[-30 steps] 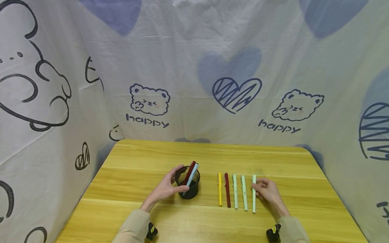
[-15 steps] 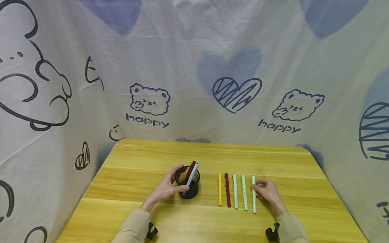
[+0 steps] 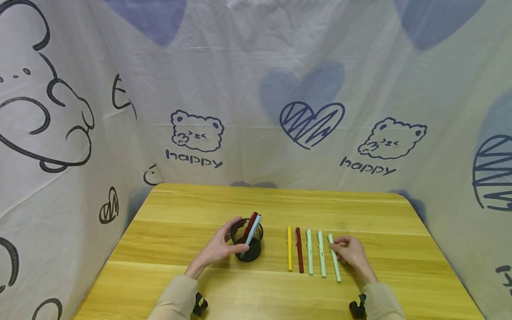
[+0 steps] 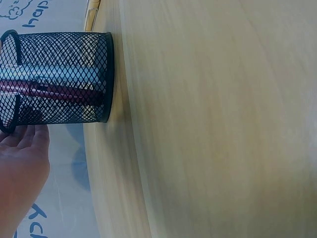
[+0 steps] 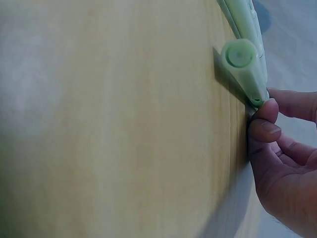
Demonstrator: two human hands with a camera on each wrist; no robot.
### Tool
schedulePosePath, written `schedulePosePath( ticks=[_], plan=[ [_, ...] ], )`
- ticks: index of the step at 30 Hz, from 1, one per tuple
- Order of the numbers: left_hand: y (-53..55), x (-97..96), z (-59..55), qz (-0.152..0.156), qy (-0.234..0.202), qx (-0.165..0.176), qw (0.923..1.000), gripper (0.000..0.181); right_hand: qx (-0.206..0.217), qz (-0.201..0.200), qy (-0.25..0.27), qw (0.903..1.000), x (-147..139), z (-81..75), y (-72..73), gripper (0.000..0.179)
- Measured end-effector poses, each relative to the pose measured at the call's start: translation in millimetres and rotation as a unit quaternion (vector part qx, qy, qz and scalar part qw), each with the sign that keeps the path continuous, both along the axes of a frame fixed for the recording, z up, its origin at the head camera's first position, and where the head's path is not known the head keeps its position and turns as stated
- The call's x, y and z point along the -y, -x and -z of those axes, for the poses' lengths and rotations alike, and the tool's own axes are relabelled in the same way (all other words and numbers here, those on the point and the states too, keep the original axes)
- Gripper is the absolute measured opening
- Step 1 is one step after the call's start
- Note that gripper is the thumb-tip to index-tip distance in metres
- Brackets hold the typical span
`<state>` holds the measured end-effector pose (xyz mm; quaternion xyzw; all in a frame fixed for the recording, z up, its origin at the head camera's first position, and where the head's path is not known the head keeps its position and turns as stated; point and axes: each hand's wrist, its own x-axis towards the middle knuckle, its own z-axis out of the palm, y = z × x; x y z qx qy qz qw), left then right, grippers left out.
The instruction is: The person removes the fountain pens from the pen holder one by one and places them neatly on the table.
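My left hand holds a black mesh pen cup, thumb at the near side and fingers round the far left side. Inside it lean a dark red pen and a light blue pen; the left wrist view shows both through the mesh. At the right end of a row of pens, my right hand pinches a pale green pen near its clip end. That pen lies slanted, its lower end toward the right. The right wrist view shows its round end facing the camera.
Left of the pinched pen lie two more pale green pens, one beside the other, then a dark red pen and a yellow pen. All rest on a wooden table. A printed cloth hangs behind.
The pale green pen under my right hand has turned from nearly straight to slanted, its top shifting left and its lower end right. My left hand and the cup have stayed still.
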<state>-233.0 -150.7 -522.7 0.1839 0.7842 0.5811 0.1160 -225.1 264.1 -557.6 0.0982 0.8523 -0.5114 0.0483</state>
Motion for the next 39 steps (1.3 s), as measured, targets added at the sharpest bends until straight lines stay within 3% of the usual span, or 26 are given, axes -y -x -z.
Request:
schedulePosePath(
  ticks=[39],
  plan=[
    [-0.7, 0.7, -1.4, 0.004, 0.000, 0.001, 1.0000, 0.091, 0.008, 0.017, -0.020, 0.9996, 0.1, -1.6, 2.7, 0.032]
  ],
)
